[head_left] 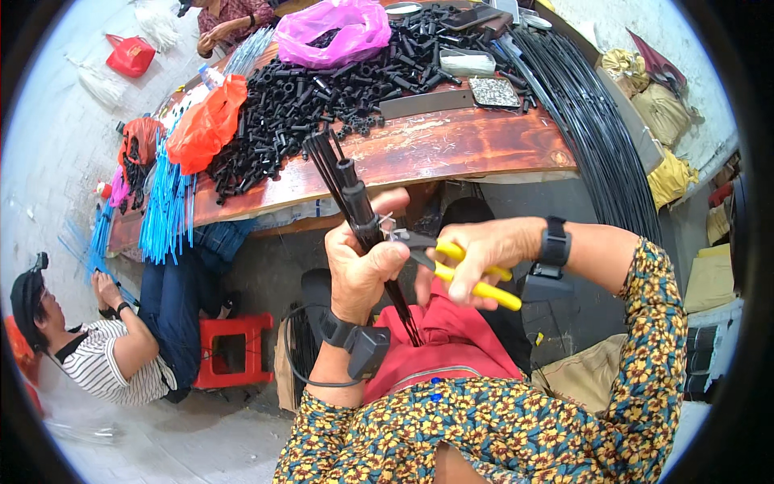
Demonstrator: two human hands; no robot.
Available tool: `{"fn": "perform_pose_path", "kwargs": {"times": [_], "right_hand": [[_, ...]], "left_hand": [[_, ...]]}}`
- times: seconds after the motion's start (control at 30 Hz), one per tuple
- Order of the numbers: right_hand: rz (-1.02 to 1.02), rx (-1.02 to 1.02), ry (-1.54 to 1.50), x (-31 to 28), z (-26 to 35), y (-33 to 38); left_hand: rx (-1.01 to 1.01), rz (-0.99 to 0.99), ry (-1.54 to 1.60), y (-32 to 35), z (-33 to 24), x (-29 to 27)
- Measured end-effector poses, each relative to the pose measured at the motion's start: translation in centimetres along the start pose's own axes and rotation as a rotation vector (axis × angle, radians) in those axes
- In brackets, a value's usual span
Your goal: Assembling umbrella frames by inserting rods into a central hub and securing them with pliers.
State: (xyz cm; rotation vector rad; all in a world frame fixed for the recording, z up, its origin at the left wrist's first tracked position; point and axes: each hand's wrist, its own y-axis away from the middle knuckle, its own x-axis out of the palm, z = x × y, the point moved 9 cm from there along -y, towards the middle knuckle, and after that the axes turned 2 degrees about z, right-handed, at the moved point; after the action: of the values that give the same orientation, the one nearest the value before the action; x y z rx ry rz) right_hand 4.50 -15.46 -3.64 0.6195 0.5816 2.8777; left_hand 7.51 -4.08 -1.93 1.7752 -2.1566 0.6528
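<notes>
My left hand [360, 270] is closed round a bundle of thin black rods with black tubular fittings [353, 198] on it, held at a slant above my lap. In my right hand [480, 246] are yellow-handled pliers [496, 294], with fingers wrapped round the grips. Their dark jaws meet small pale strips at the bundle, beside my left thumb. Whether the jaws are fully closed on a strip cannot be made out. A red cloth [451, 347] covers my lap beneath the rods.
Black fittings [298, 105] are heaped on the wooden table [451, 145] ahead. Long black rods [588, 121] hang over its right edge; blue rods [168, 202] hang at the left. A co-worker [121, 347] sits left near a red stool [234, 347]; another person [230, 24] is across the table.
</notes>
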Motion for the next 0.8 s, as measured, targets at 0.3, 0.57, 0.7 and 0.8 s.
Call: {"fn": "perform_pose_path", "kwargs": {"times": [0.3,0.57,0.7,0.8], "right_hand": [[-0.88,-0.493,1.527,0.4,8.3,5.1],[-0.259,-0.081,0.513,-1.7,2.1,1.2],[-1.044,-0.412,1.678,1.1,8.7,5.6],[-0.787,-0.479,1.279,-1.1,7.1,5.1]], "left_hand": [[0.001,-0.061,-0.023,-0.1,-0.9,-0.9],[-0.041,-0.066,-0.014,0.0,-0.3,-0.8],[-0.022,-0.122,-0.035,-0.3,-0.7,-0.9],[-0.011,-0.001,-0.003,-0.4,-0.3,-0.2]]}}
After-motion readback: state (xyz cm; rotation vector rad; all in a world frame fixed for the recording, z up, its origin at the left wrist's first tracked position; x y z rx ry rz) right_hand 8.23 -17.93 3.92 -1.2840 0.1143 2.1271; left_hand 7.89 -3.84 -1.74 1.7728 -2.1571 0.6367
